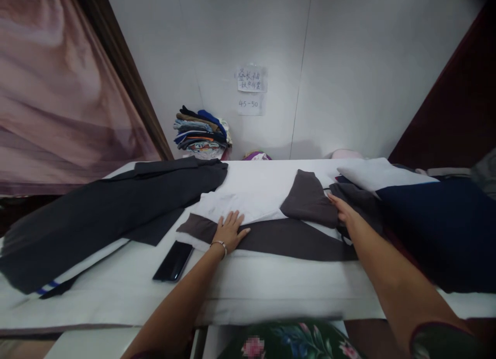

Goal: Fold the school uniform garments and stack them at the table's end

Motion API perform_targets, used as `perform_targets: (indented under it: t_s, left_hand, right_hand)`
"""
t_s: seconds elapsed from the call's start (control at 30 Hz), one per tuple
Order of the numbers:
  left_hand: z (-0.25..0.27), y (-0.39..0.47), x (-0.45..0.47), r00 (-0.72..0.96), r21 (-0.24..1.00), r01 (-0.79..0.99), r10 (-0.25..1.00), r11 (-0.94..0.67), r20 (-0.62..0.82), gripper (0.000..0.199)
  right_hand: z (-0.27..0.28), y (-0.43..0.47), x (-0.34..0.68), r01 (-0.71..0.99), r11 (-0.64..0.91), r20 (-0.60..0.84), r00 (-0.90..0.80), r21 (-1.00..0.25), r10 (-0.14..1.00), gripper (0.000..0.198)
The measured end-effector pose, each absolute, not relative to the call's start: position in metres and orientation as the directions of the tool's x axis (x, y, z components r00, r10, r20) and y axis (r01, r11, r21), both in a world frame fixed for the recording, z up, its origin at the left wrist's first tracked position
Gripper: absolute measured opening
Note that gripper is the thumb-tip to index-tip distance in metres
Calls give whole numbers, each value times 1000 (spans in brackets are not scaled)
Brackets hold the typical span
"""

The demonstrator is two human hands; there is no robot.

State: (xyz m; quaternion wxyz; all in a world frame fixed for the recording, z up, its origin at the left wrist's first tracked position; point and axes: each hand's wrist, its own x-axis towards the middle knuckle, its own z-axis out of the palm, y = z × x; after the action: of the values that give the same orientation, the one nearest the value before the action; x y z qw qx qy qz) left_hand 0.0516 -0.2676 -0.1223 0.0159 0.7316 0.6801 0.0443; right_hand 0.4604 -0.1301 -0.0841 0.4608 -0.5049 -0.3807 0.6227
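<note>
A white and dark grey-brown long-sleeved garment lies spread across the white-covered table. One grey-brown sleeve is folded over its white body; the other runs along the near side. My left hand, with a bracelet at the wrist, rests flat on the near sleeve and white cloth, fingers spread. At the right end of the folded sleeve is my right hand, touching the cloth with its fingers stretched out; part of them is hidden. Dark cord and cloth show beneath that wrist.
A black phone lies left of the garment. Dark trousers-like clothing covers the table's left side. Navy and white clothes are heaped at right. Folded clothes are stacked by the wall, where paper notes hang.
</note>
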Motion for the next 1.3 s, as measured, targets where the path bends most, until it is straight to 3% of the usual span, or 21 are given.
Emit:
perform_targets:
  t_s: [0.1, 0.2, 0.33, 0.43, 0.53, 0.63, 0.73, 1.0, 1.3]
  left_hand:
    - [-122, -268, 53, 77, 99, 992, 996, -80, 39, 64]
    - [-121, -267, 54, 79, 120, 989, 996, -83, 35, 65]
    - [-120, -270, 56, 58, 164, 984, 996, -67, 61, 61]
    - [-119, -274, 59, 41, 195, 979, 994, -61, 106, 57]
    - [-118, -278, 62, 13, 225, 973, 990, -44, 138, 52]
    - [-116, -282, 64, -11, 254, 966, 981, -39, 192, 44]
    - [-116, -285, 64, -21, 277, 959, 965, -54, 262, 35]
    - [-121, -286, 63, -46, 309, 949, 938, -66, 342, 27]
    - [-110, -289, 50, -135, 330, 943, 943, 28, 305, 23]
  right_hand:
    - [-90, -136, 460, -173, -353, -345, -74, -919, 936, 21]
    - [-95, -141, 463, -166, -326, -331, 2, -931, 944, 15]
    - [-99, -152, 466, -90, -150, -169, 271, -985, 948, 15]
    - [-97, -169, 457, 171, 58, 117, 357, -984, 927, 32]
    - [-91, -191, 432, 481, 405, 475, 28, -777, 879, 38]
    - [-83, -210, 392, 479, 657, 566, -342, -582, 750, 37]
    - [-84, -219, 351, 454, 758, 567, -503, -469, 652, 37]
    - [-136, -216, 308, 601, 758, 353, -672, -254, 651, 43]
    - [-140, -227, 311, 606, 783, 507, -636, -140, 582, 35]
